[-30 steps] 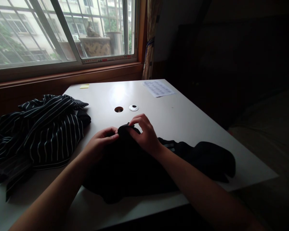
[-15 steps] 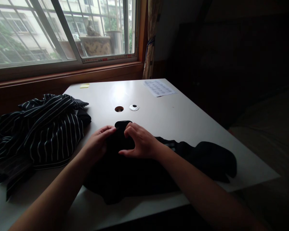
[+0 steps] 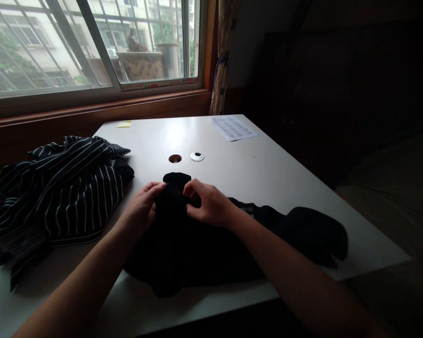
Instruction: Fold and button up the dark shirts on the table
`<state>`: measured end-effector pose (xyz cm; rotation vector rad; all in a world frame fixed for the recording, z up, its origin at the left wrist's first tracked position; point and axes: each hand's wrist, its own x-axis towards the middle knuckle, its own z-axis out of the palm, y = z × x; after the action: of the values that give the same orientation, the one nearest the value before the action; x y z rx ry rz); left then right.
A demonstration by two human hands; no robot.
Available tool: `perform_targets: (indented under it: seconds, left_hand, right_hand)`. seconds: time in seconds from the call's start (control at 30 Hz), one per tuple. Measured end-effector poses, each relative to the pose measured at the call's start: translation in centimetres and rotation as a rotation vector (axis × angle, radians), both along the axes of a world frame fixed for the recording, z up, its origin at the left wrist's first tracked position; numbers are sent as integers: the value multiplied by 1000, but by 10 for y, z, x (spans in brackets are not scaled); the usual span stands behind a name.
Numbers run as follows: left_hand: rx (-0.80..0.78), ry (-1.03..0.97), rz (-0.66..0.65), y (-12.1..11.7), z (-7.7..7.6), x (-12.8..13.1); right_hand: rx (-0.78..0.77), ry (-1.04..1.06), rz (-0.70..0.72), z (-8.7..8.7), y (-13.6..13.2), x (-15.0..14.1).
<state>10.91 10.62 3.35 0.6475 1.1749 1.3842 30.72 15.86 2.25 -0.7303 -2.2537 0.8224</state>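
A black garment [image 3: 197,244] lies bunched on the white table [image 3: 261,173] in front of me. Its far tip pokes out between my hands. My left hand [image 3: 143,209] rests on the cloth's left side, fingers curled and pinching the fabric. My right hand [image 3: 209,204] sits just to the right, fingers bent and gripping a fold of the same black cloth. A darker lobe of the garment [image 3: 313,234] spreads toward the table's right edge. The room is dim, so the cloth's folds are hard to read.
A black shirt with white stripes [image 3: 59,188] lies heaped at the table's left. A round cable hole [image 3: 175,158] and its silver cap [image 3: 196,157] sit behind my hands. A printed sheet [image 3: 234,128] and a yellow note [image 3: 124,124] lie near the window sill.
Both hands have pushed the black cloth's tip a little farther from me. My right hand went from a flatter press to a pinch on a fold. The left hand shifted slightly.
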Motion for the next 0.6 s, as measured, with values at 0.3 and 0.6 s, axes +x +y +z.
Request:
perform_targets:
  seconds: [0.3, 0.6]
  left_hand:
    - [143, 199, -115, -3, 4, -8]
    - [575, 950, -330, -8, 0, -12]
  right_hand:
    - [-625, 234, 88, 0, 22, 6]
    - [-769, 311, 121, 2, 21, 8]
